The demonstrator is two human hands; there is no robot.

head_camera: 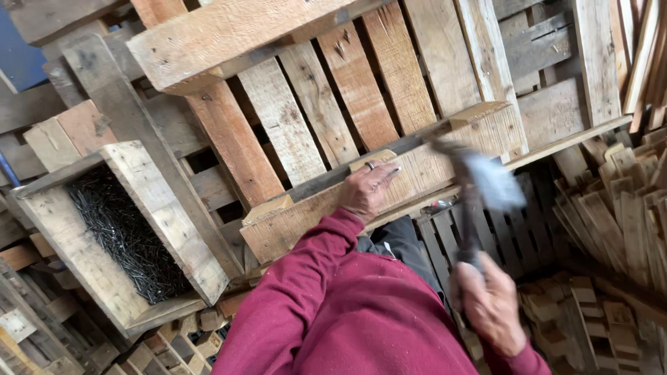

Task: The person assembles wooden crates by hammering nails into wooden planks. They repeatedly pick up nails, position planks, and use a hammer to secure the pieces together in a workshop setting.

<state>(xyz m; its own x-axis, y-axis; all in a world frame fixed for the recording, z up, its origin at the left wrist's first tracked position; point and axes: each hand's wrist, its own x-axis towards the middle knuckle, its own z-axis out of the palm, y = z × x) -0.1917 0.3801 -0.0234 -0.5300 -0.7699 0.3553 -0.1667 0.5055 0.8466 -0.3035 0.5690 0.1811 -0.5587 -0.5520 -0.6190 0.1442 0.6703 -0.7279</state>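
Note:
My left hand (367,189), with a ring on one finger, rests flat on the front board (445,163) of a wooden pallet, fingers spread along the plank. My right hand (492,302) grips the handle of a hammer (471,201). The hammer's head is blurred and sits above the same board, just right of my left hand. Whether a nail is under my left fingers cannot be seen. A red sleeve covers my left arm.
A wooden box (167,215) full of dark nails (121,232) stands at the left. More pallet slats (354,83) lean behind the board. Piles of short wooden pieces (618,208) lie at the right, and small blocks (177,333) lie below the box.

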